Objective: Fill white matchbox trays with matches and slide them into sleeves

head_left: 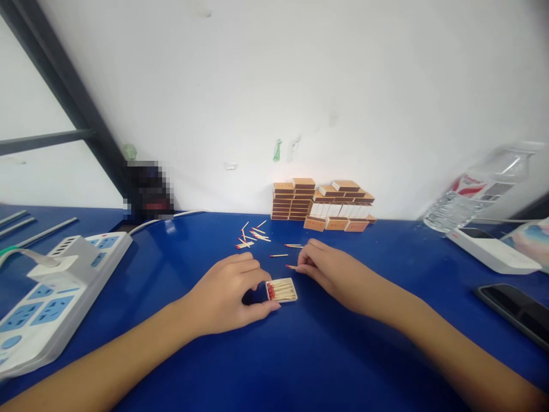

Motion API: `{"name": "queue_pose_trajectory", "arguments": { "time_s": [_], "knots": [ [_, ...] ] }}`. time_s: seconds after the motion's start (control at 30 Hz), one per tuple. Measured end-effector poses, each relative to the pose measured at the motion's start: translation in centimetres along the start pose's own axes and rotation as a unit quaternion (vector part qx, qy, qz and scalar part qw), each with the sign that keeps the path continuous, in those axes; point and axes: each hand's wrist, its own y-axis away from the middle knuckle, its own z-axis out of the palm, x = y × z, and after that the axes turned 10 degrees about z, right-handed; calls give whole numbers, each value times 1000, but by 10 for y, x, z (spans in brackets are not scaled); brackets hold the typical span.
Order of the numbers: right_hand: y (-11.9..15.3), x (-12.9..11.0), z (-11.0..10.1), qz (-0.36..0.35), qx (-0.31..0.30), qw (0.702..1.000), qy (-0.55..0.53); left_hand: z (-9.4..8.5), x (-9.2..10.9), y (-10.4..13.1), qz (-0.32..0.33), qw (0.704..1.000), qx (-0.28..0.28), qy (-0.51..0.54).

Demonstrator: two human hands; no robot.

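Observation:
My left hand (pixel 231 289) holds a small white matchbox tray (pixel 295 290) at its left end, thumb on the near side and fingers on the far side. Inside the tray, several matches (pixel 283 289) lie with their red heads to the left. Between thumb and fingertips, my right hand (pixel 332 269) pinches a single match (pixel 291 266), its red head pointing left, just beyond the tray. A loose match (pixel 279 256) lies on the table nearby, and others (pixel 293 245) lie beside the right fingertips. Farther back is a scattered group of matches (pixel 257 233).
Matchboxes are stacked in two columns (pixel 293 200) against the wall, beside a wider tiered stack (pixel 341 206). A power strip (pixel 64 320) with a plugged-in charger sits at left. On the right are a tilted plastic bottle (pixel 476 189), a white device (pixel 493 252) and a phone (pixel 514 309).

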Motion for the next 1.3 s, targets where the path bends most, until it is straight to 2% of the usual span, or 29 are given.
{"name": "queue_pose_trajectory", "arguments": {
  "time_s": [0.1,0.23,0.37,0.63,0.83,0.97,1.13,1.2,1.3],
  "knots": [
    [7,-15,-3,-43,13,999,-27,0,0,0,-3,1000,-6,2],
    [10,-27,11,-90,12,996,-8,1,0,0,-1,1000,-9,-5],
    [8,-25,23,-93,16,996,3,2,-2,1,-2,1000,-14,-12],
    [10,-26,12,-96,31,995,-3,2,-1,1,1,1000,-13,-11],
    [9,-25,14,-103,43,994,9,2,-2,2,-2,1000,-14,-15],
    [3,-15,9,-103,86,991,6,0,-1,2,0,1000,-7,-9],
    [-16,19,4,-27,161,986,17,1,2,1,-15,1000,2,9],
    [-25,32,4,0,158,987,6,2,5,0,-20,1000,-3,22],
    [-36,43,6,2,122,992,-22,2,6,0,-20,999,-1,40]
  ]
}}
